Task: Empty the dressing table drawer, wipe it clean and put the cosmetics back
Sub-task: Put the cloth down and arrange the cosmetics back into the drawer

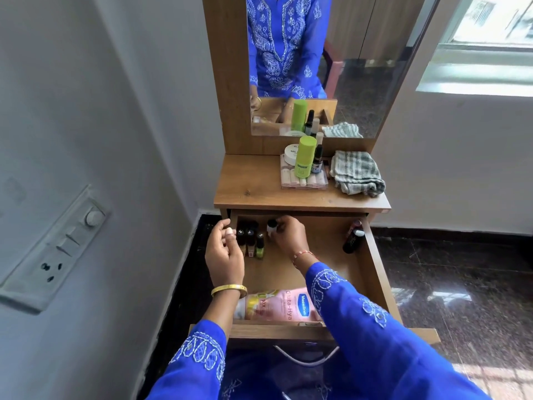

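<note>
Inside drawer (372, 272), right hand (288, 236) pinches vial (271, 226); left hand (223, 254) loose.

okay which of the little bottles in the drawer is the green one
The green bottle stands rightmost in the cluster at the drawer's back left corner, nearest the right hand; its neighbours look dark or beige.

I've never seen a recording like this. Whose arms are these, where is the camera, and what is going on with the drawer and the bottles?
There is no machine here: a person wears a camera on the head, looking down at their own two hands. The mirror shows their blue top. The drawer of the dressing table is pulled open. The right hand pinches a small bottle at the back of the drawer, beside a row of nail polish bottles. The left hand hovers, loosely curled, with something pale at its fingertips. A pink lotion bottle lies at the front. On top sit a tray of cosmetics and a striped cloth.
</note>
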Motion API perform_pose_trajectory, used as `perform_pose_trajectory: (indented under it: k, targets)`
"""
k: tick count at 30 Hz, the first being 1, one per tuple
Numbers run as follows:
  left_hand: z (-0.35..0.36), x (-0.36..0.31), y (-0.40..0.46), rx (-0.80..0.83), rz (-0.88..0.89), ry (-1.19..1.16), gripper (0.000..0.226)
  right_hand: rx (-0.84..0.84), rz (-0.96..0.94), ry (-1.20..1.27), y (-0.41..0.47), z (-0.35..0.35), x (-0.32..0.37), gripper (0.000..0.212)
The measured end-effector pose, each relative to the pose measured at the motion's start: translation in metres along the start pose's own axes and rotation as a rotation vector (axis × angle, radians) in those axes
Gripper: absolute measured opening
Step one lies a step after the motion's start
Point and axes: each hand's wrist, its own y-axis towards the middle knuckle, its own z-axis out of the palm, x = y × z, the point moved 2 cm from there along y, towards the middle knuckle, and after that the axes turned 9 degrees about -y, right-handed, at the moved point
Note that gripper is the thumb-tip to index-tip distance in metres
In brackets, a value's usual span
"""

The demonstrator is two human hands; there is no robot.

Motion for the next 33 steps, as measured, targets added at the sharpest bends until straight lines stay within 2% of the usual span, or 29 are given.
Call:
perform_pose_trajectory:
  k: [6, 10, 18, 25, 33]
  targets:
    - [0.001, 0.003, 0.002, 0.011, 0.022, 0.009, 0.024, 0.038, -0.004, -0.031, 0.006, 0.008, 0.004, 0.028]
    - [0.002, 0.002, 0.002, 0.018, 0.033, -0.008, 0.032, 0.047, 0.009, 0.011, 0.009, 0.015, 0.002, 0.027]
    - [0.002, 0.002, 0.001, 0.039, 0.027, 0.005, 0.024, 0.079, 0.001, 0.001, 0.009, 0.014, -0.002, 0.03]
    - [0.004, -0.002, -0.001, 0.044, 0.03, -0.003, 0.023, -0.025, -0.027, 0.035, 0.002, 0.003, -0.003, 0.03]
    - [0.02, -0.008, -0.007, 0.164, 0.128, 0.007, 0.025, -0.092, -0.15, 0.091, -0.005, -0.032, 0.005, 0.021]
